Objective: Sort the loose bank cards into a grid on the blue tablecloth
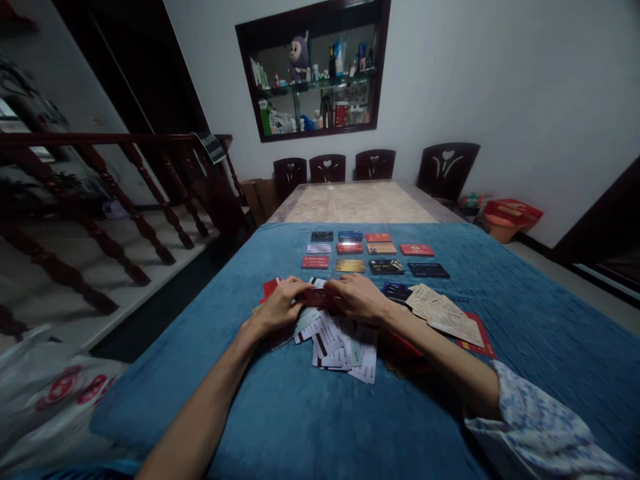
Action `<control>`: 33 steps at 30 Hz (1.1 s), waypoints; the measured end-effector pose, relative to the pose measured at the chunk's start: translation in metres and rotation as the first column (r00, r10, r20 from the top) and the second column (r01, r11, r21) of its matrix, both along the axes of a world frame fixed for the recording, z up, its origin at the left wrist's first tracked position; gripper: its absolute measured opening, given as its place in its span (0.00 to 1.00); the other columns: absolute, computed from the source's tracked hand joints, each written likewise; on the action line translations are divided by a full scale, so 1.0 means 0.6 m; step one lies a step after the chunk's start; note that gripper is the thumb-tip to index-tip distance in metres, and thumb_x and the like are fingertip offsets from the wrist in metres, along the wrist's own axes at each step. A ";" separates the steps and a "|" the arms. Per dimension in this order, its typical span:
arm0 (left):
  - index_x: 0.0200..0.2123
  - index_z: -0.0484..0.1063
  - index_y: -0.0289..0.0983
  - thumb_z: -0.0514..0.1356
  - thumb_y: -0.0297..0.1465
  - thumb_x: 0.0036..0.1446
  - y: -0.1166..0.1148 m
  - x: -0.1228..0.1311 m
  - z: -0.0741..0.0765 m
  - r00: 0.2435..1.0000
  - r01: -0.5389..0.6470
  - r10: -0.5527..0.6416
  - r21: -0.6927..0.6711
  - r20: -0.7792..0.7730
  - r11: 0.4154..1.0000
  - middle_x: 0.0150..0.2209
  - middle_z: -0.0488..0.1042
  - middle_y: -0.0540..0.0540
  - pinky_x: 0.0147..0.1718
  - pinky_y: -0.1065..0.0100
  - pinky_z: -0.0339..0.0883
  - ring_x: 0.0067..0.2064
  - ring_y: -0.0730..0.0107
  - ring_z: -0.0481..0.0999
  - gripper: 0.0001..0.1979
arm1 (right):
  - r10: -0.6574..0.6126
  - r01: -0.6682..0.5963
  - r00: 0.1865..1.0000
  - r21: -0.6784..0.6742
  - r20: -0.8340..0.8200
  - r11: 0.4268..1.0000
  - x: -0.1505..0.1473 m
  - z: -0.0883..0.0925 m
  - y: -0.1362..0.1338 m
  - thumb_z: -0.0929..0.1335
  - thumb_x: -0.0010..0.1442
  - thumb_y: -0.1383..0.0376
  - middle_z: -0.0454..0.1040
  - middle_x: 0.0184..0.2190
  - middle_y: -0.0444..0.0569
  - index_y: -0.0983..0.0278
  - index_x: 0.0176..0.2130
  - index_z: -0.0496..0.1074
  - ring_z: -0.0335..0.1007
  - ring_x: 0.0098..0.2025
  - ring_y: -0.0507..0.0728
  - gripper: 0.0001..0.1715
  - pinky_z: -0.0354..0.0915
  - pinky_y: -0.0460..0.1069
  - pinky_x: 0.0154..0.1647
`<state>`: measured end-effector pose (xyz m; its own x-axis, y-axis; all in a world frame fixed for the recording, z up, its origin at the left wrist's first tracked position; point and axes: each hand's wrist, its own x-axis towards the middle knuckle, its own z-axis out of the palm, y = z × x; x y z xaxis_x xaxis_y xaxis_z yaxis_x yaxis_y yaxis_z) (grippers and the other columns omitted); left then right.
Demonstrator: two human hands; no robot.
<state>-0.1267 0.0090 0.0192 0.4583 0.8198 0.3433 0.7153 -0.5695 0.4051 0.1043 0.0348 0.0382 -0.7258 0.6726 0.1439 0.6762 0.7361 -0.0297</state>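
My left hand [284, 303] and my right hand [357, 297] are closed on opposite ends of a dark red card [316, 297], held above a loose pile of cards. Whether it is one card or a small stack, I cannot tell. Below it, white cards with dark stripes [333, 343] lie fanned over each other. Some red cards [271, 287] show behind my left hand. Beyond both hands, rows of cards are laid out, among them a gold card [351, 266], a black card [386, 267] and a red card [315, 262].
Beige cards [443, 310] spread over a red card [480, 337] right of my right forearm, beside dark blue cards [397, 292]. A blue cloth [240, 407] covers the near part of the table [360, 202]. Chairs [327, 168] stand behind; a plastic bag [55, 400] is at left.
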 end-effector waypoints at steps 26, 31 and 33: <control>0.55 0.68 0.40 0.57 0.24 0.59 0.005 0.010 -0.015 0.972 -0.166 0.178 0.087 -0.153 0.982 0.45 0.77 0.45 0.52 0.56 0.57 0.47 0.60 0.72 0.21 | -0.183 0.180 0.977 -0.037 -0.107 0.983 -0.009 -0.012 -0.002 0.61 0.66 0.66 0.78 0.45 0.57 0.62 0.59 0.65 0.73 0.43 0.60 0.22 0.59 0.50 0.40; 0.56 0.68 0.41 0.55 0.24 0.61 0.004 0.013 -0.015 0.970 -0.189 0.199 0.080 -0.139 0.979 0.47 0.77 0.44 0.53 0.53 0.57 0.48 0.59 0.71 0.20 | -0.115 0.115 0.979 -0.009 -0.170 0.993 -0.007 -0.019 0.002 0.61 0.63 0.69 0.76 0.44 0.58 0.66 0.54 0.67 0.71 0.43 0.60 0.20 0.59 0.50 0.41; 0.56 0.68 0.41 0.55 0.24 0.61 0.003 0.015 -0.014 0.970 -0.195 0.204 0.081 -0.135 0.978 0.47 0.77 0.44 0.53 0.53 0.58 0.48 0.59 0.72 0.20 | -0.086 0.087 0.980 -0.001 -0.181 0.996 -0.005 -0.019 0.004 0.63 0.62 0.67 0.75 0.45 0.58 0.67 0.54 0.67 0.69 0.45 0.61 0.21 0.60 0.51 0.43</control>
<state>-0.1178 0.0109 0.0110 0.3357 0.8770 0.3437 0.8645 -0.4318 0.2574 0.1012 0.0370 0.0265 -0.6269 0.7300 0.2722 0.7212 0.6759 -0.1518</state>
